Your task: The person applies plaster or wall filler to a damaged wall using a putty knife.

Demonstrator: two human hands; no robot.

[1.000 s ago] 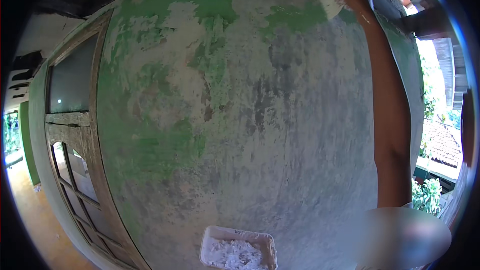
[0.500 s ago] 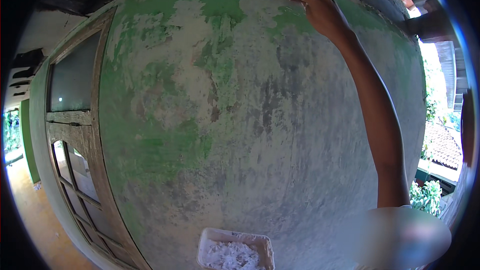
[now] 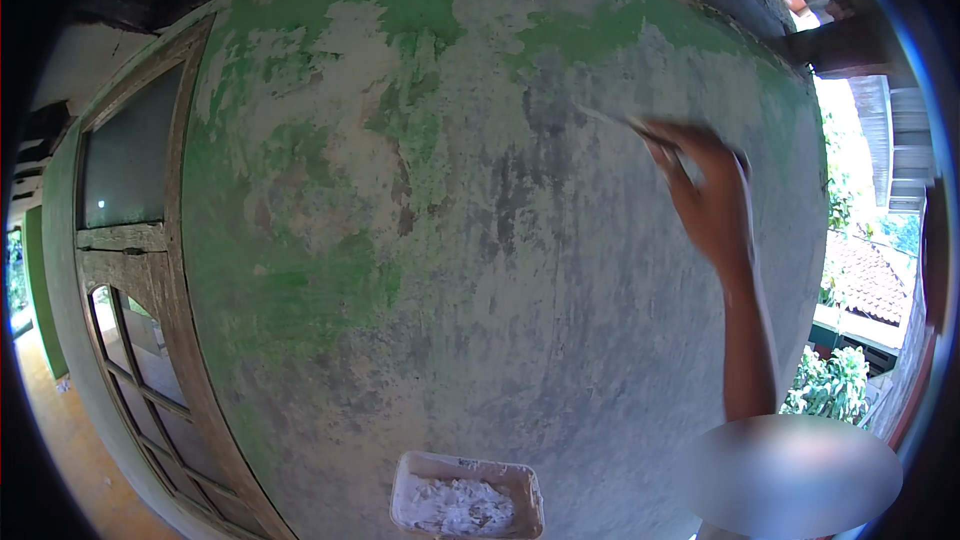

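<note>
My right hand (image 3: pixel 705 175) is raised before the wall, fingers pinched round a thin, flat scraper (image 3: pixel 610 115), blurred by motion, its pale edge pointing left. The wall (image 3: pixel 470 190) is patched with peeling green paint and rough grey-white coating. At the bottom centre is a pale rectangular tub (image 3: pixel 535 500) holding lumpy white paste; what supports it is out of sight. My left hand is not visible. A blurred oval covers the lower right, below my forearm.
A weathered wooden door (image 3: pixel 180 320) with glass panes is on the left, beside a passage with a yellowish floor (image 3: pixel 70 440). At the right are a dark roof beam (image 3: pixel 830 50), a tiled roof (image 3: pixel 865 280) and leafy plants (image 3: pixel 830 385).
My right hand and scraper have come leftward and well down from the top edge of the wall. The arm is now lower and more bent.
</note>
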